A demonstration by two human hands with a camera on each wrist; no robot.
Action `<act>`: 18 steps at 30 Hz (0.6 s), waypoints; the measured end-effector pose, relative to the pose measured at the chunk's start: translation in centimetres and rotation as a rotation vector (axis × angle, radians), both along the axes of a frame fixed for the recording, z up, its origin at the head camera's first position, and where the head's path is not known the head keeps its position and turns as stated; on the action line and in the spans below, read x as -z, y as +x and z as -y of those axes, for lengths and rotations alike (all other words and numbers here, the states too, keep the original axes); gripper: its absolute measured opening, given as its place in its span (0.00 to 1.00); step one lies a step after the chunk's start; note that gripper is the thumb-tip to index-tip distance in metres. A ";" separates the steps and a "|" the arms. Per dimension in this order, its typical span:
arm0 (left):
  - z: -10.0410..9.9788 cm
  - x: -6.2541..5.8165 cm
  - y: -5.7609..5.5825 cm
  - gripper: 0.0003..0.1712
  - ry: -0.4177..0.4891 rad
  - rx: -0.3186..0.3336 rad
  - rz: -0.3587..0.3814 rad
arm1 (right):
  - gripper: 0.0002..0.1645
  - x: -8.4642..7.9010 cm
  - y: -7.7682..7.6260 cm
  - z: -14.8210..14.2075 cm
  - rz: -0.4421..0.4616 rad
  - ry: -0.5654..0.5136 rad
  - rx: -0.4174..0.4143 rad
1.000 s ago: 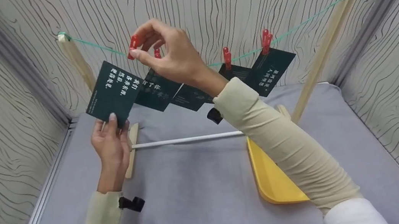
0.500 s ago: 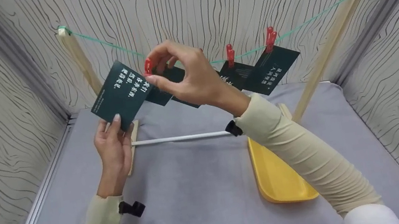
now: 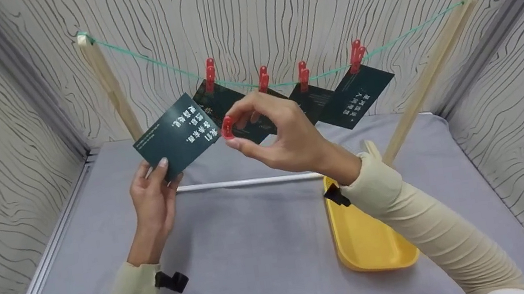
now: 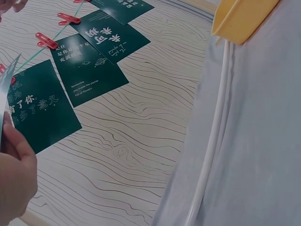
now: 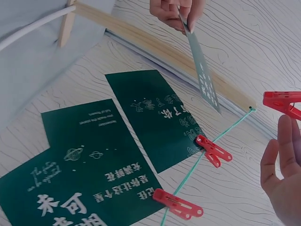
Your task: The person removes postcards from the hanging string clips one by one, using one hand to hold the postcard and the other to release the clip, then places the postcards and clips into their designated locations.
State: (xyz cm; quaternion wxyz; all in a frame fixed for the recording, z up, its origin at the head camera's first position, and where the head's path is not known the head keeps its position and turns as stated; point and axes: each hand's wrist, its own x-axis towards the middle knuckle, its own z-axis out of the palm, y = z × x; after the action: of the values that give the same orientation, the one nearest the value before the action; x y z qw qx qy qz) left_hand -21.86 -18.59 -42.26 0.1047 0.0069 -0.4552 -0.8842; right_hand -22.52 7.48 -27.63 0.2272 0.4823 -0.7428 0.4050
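Note:
My left hand (image 3: 151, 207) pinches a dark green card (image 3: 174, 133) with white lettering near its lower corner. My right hand (image 3: 290, 133) holds a small red clothespin (image 3: 227, 127) between thumb and fingers, close to the card's right corner. In the right wrist view that clothespin (image 5: 281, 100) and the edge-on card (image 5: 202, 70) stand apart. Behind both hands a green cord (image 3: 128, 52) carries several similar cards (image 3: 356, 96), each clipped by a red clothespin (image 3: 210, 75). My right hand hides parts of the middle cards in the head view.
Two wooden posts, the left post (image 3: 108, 86) and the right post (image 3: 423, 80), hold the cord's ends. A white rod (image 3: 246, 182) runs low between them. To the right a yellow tray (image 3: 375, 238) sits on the grey cloth (image 3: 256, 259), partly under my right forearm.
My right hand has come down and right from the cord with the clothespin. The left hand has shifted slightly, and its card has turned clockwise and moved right.

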 end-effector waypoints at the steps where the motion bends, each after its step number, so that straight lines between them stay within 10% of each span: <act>1: 0.0 0.1 0.0 0.30 -0.012 0.010 -0.006 | 0.18 0.4 0.2 -0.3 0.007 0.002 0.004; 18: -1.0 1.5 -0.3 0.26 -0.178 0.207 0.001 | 0.21 6.0 0.5 -6.1 0.047 0.119 0.165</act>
State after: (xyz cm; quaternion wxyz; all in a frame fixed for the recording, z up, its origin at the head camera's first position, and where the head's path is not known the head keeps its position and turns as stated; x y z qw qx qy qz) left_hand -22.13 -17.58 -43.80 0.0129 -0.0491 -0.5304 -0.8462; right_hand -21.97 13.61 -33.63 0.2132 0.4225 -0.8079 0.3513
